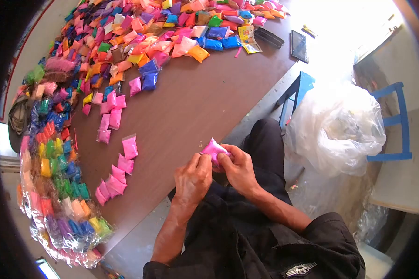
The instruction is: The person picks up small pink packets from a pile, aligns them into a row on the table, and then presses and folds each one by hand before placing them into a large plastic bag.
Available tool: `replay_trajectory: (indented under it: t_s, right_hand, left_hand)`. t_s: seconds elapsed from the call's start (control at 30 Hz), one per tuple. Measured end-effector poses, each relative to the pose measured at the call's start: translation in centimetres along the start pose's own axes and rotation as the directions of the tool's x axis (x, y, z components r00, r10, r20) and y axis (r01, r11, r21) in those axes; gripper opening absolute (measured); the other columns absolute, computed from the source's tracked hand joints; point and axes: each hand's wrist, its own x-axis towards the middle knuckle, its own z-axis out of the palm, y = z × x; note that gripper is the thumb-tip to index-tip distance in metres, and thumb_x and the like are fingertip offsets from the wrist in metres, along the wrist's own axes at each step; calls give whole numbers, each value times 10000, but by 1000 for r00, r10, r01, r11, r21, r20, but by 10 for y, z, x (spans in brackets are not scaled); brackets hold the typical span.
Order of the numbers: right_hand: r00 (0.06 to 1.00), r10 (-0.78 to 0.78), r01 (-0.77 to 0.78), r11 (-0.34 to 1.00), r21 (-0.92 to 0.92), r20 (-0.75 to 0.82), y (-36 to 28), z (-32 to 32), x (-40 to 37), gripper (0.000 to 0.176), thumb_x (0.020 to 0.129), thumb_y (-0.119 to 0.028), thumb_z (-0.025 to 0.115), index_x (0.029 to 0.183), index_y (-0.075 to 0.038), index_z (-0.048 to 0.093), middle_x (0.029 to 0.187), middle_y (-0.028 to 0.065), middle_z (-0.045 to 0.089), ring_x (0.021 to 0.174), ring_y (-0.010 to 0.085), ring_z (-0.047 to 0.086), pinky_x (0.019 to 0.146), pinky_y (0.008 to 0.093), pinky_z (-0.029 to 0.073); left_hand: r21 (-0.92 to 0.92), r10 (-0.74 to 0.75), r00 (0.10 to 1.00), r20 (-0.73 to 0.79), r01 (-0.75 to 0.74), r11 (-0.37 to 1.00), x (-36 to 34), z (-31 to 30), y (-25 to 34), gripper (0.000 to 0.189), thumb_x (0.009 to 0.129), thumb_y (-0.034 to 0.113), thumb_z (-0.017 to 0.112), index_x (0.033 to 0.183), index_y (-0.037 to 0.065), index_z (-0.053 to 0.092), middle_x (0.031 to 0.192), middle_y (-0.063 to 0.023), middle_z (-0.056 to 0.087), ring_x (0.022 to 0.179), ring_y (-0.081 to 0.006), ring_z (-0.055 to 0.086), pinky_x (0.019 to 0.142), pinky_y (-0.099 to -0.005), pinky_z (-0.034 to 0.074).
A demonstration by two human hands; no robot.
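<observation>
Both my hands hold one small pink powder packet (pixel 212 149) over my lap, just off the edge of the brown table (pixel 191 107). My left hand (pixel 193 179) pinches its lower left side with the fingertips. My right hand (pixel 237 167) grips it from the right, thumb on top. On the table to the left lie several more pink packets (pixel 118 174) in a loose line.
A large heap of coloured packets (pixel 125 42) covers the far and left parts of the table, some in clear bags (pixel 60 204). A phone (pixel 299 46) and a dark case (pixel 270 37) lie at the far edge. A big clear plastic bag (pixel 340 130) and blue stools (pixel 391 121) stand to the right.
</observation>
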Motion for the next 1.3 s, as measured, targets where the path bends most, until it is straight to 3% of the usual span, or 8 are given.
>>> replay_trajectory:
  t_s: [0.07,0.2,0.47,0.57,0.67,0.93,1.03,1.3]
  right_hand:
    - [1000,17,-17,1000,-6,-9,-1,2,0,311,1104,-105,636,1332,105,657,1030,84,739,873,122,728,785,301,670]
    - [1000,20,-20,1000,6,-10,0,2,-2,317,1108,-112,634,1337,106,653,1040,90,739,883,130,732,791,307,677]
    - [1000,-8,9,1000,10,-14,0,2,0,312,1109,-117,636,1329,103,661,1042,94,744,896,134,741,795,316,679]
    - [999,-19,20,1000,23,-35,2,5,1,287,1114,-135,631,1305,76,668,986,73,762,831,111,725,732,280,615]
    - [999,39,-38,997,69,-7,-3,2,0,305,1114,-129,631,1316,96,672,1046,88,747,916,134,742,805,315,678]
    - [998,64,-65,992,108,8,2,2,2,310,1126,-167,625,1309,75,686,1064,79,753,921,132,746,824,316,673]
    - [996,88,-88,983,162,9,-3,2,0,319,1127,-181,632,1313,72,684,1058,78,754,923,129,746,821,314,672]
    - [998,67,-69,992,108,15,6,-2,3,322,1122,-175,643,1333,67,670,1076,98,764,923,151,765,822,313,668]
  left_hand:
    - [80,-31,999,5,31,996,3,-3,-6,163,967,75,725,883,131,598,812,-53,621,691,-263,723,547,-401,548]
    - [10,2,999,-50,-1,1000,-2,-14,5,143,964,84,731,895,136,617,810,-55,618,684,-266,719,555,-407,550]
    - [33,-5,1000,-8,5,999,1,-13,-5,156,959,74,729,885,122,600,808,-61,614,680,-271,717,563,-401,559]
    - [5,13,1000,-12,-13,1000,-6,-6,1,170,964,69,723,874,120,588,812,-61,613,683,-270,718,565,-399,564]
    - [38,5,999,-32,-4,999,-5,-1,-2,156,965,66,724,885,121,601,816,-57,615,678,-262,716,560,-394,562]
    - [91,57,998,-12,-56,994,-12,-3,5,147,983,75,721,901,121,609,799,-45,585,668,-243,707,556,-374,563]
    - [146,14,1000,-27,-10,989,-7,-2,-10,150,990,81,720,895,117,610,789,-42,582,659,-235,706,547,-375,552]
    - [57,65,997,-32,-63,996,-13,3,-1,160,1025,121,706,899,113,607,812,-56,597,654,-263,708,547,-408,557]
